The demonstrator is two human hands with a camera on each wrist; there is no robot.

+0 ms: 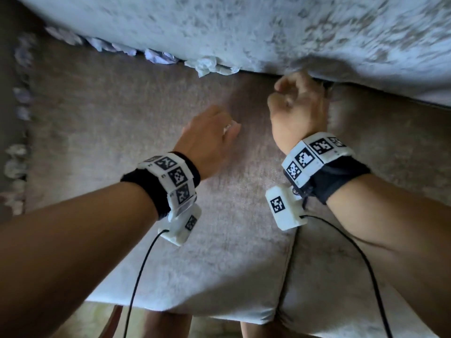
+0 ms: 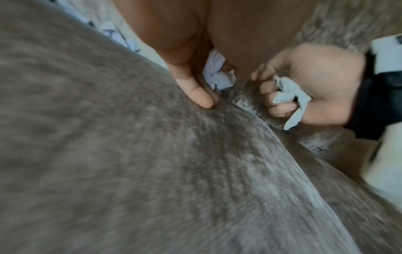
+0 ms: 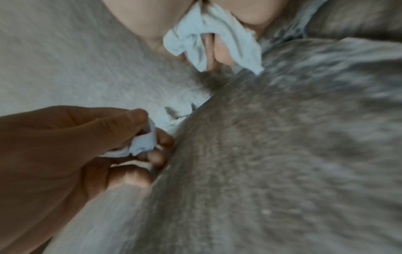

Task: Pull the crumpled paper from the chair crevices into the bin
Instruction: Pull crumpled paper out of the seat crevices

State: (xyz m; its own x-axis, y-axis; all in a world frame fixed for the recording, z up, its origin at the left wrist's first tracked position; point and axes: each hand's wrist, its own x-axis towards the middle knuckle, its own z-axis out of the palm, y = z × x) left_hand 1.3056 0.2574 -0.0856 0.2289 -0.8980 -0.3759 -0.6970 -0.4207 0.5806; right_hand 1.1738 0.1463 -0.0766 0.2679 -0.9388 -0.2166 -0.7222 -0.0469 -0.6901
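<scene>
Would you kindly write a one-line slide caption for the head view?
Both hands, left and right, grip crumpled paper above the seat cushion; more paper lines the back crevice.

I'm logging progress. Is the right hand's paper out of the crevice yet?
Out. The right hand grips the crumpled paper in curled fingers, clear of the chair crevice.

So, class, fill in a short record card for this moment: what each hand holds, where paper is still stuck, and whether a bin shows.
left hand: grips a small crumpled paper above the seat cushion
right hand: fist at the back crevice, gripping a paper wad
paper still lodged: several crumpled pieces along the crevice under the backrest; more down the seat's left edge
bin: not in any view
</scene>
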